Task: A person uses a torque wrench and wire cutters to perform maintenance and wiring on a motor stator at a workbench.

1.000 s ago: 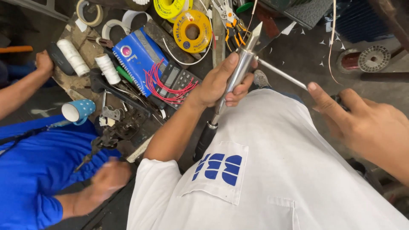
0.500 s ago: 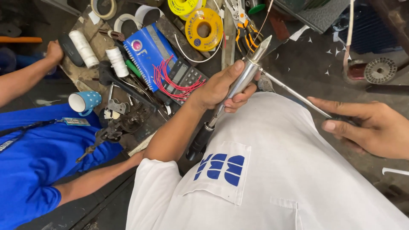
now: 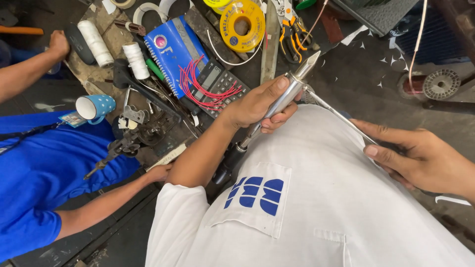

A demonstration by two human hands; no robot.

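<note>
My left hand grips a large silver soldering iron by its barrel, with the chisel tip pointing up and to the right, away from me. My right hand pinches the near end of a thin metal rod. The rod slants up to the left, and its far end meets the iron just below the tip. Both hands are over my white shirt.
A cluttered bench lies beyond: blue spiral notebook, calculator under red wires, yellow solder spool, white thread rolls, orange-handled pliers, blue dotted cup. A person in blue works at the left. A round metal part sits at the right.
My right hand, open with spread fingers a second ago, has closed on the thin rod and turned flatter. The left hand keeps hold of the iron. The neighbour's lower arm has stretched out.
</note>
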